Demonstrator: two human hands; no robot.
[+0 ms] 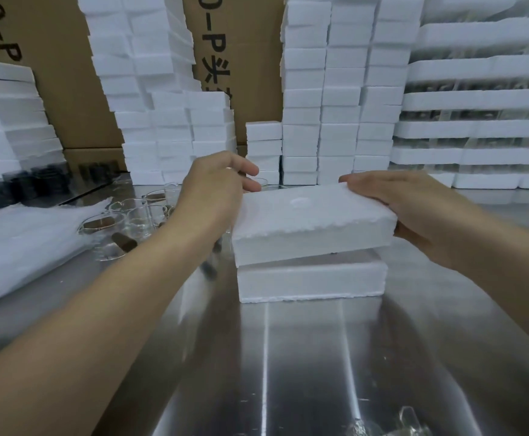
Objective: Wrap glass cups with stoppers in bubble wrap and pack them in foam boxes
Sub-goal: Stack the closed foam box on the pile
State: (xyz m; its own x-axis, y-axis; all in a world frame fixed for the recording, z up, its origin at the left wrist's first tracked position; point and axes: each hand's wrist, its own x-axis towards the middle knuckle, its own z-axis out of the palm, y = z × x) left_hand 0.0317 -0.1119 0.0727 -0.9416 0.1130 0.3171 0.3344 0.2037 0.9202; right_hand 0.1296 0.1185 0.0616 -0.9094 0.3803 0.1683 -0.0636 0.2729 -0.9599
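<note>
Holding the upper foam half [310, 221] btwn both hands, the person has it just above the lower foam half [310, 283], which sits flat on the steel table [319, 357], dead centre in front.

Left hand [216, 190] wraps the left end, fingers curled over the far corner. Right hand [414, 212] grips the right end, fingers laid along the top far edge, palm and thumb side cupping the end from below.

Key relation: both halves have their long axis running left-right, approx parallel, so no turning needed. The upper one isn't square to the lower, though. It overhangs a bit at the left and right ends, and its right end rides higher, w/ a dark gap showing there, while the left end looks close to or touching the lower half.

Judgement: closing step. Next move prob. needs a small shift to line up the edges, then a level press down. Neither hand is nearer; each owns one end.

Can't see inside, so whether a wrapped cup is in there is unknown.

Loose glass cups [131, 215] and bubble wrap [21, 240] lie to the left, nearer the left hand.
</note>
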